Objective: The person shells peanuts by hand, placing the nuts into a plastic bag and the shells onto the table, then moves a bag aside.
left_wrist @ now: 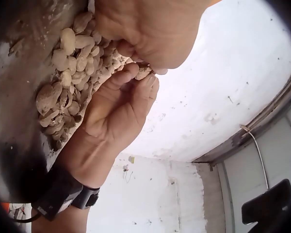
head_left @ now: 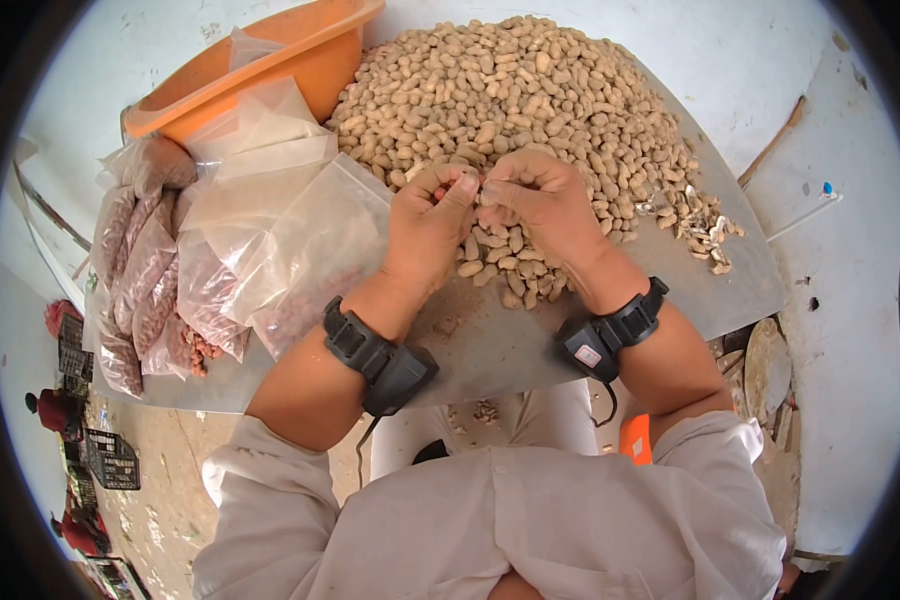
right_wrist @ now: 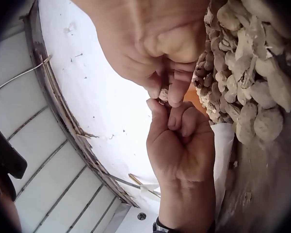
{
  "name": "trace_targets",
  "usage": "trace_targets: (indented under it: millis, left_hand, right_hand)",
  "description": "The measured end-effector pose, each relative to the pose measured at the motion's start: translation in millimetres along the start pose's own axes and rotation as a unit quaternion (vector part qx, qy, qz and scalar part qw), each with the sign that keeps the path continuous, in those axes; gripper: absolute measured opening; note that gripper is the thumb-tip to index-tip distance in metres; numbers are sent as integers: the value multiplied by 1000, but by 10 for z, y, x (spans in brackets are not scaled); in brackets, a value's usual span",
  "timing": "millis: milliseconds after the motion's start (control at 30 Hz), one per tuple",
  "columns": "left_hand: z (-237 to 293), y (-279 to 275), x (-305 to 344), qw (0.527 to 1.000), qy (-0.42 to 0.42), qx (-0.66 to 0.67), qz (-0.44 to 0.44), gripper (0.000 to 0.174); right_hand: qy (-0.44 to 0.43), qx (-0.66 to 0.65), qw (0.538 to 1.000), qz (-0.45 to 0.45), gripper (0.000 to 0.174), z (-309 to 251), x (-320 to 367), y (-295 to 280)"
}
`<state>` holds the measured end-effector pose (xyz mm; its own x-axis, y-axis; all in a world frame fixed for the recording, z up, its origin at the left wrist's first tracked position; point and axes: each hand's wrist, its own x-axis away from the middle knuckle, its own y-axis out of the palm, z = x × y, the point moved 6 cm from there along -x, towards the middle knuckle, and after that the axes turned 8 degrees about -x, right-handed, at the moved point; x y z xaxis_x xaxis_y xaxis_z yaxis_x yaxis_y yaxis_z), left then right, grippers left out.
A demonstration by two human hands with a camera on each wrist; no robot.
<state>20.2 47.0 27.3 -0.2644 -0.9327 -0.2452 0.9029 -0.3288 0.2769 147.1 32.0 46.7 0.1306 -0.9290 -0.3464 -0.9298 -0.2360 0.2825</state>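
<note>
Both hands meet over the near side of a heap of unshelled peanuts [head_left: 500,100]. My right hand [head_left: 545,205] pinches a small peanut piece [left_wrist: 143,73] between thumb and fingers; the piece [right_wrist: 163,94] also shows in the right wrist view. My left hand [head_left: 428,225] has its fingers curled round reddish kernels [head_left: 440,192], its thumb tip against the piece. In the left wrist view my left hand [left_wrist: 150,29] is above my right hand [left_wrist: 119,114]. The right wrist view has my right hand [right_wrist: 150,43] above my left hand [right_wrist: 184,145].
Left of the heap lie clear plastic bags [head_left: 260,220] and filled bags of kernels [head_left: 135,270]. An orange basin [head_left: 320,60] stands behind them. Broken shells [head_left: 705,225] lie at the right on the grey table [head_left: 490,350]. People and black crates [head_left: 112,460] are at far left.
</note>
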Motion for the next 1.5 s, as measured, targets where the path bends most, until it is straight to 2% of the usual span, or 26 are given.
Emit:
trace_targets:
  millis: [167,267,367,600,700,767,800,967,1167,1300,1367,1400,1500]
  left_hand:
    - [19,-8,-15,1000,21,-2,23,9]
    - [24,-12,0,1000,20,-10,-9,12]
    - [7,18,26,999,-16,6,-28,16]
    - [-135,47,21,967,-143,208,-38,20]
    - [-259,47,18,930,-219,291,-47,26]
    - [-350,48,24,896,-263,352,-68,30]
    - [-376,33,17,896,-268,349,-66,30]
    - [-410,55,26,883,-286,371,-27,32]
    - [-393,119,24,857,-270,435,-61,33]
    - [-395,133,64,870,-278,406,-29,34]
    - [-362,149,73,863,-285,417,-26,34]
    - [-327,132,64,878,-267,397,-22,31]
    - [-258,83,40,912,-214,348,-31,23]
  right_hand:
    - [-22,9,1000,5,6,-18,8,31]
    - [-31,49,998,5,8,-34,11,9]
    - [-37,84,996,14,9,-69,28,-22]
    - [-120,164,979,18,11,-150,35,30]
    - [-167,297,940,24,16,-278,78,104]
    - [-220,325,920,4,18,-312,84,172]
    - [-245,339,908,-6,18,-324,89,203]
    - [-267,357,895,-17,18,-292,84,240]
    - [-341,420,841,8,16,-277,93,331]
    - [-370,432,822,21,16,-286,103,351]
    - [-264,339,901,50,16,-230,65,209]
    - [-209,289,932,64,16,-186,52,142]
    - [-143,185,969,74,17,-142,46,65]
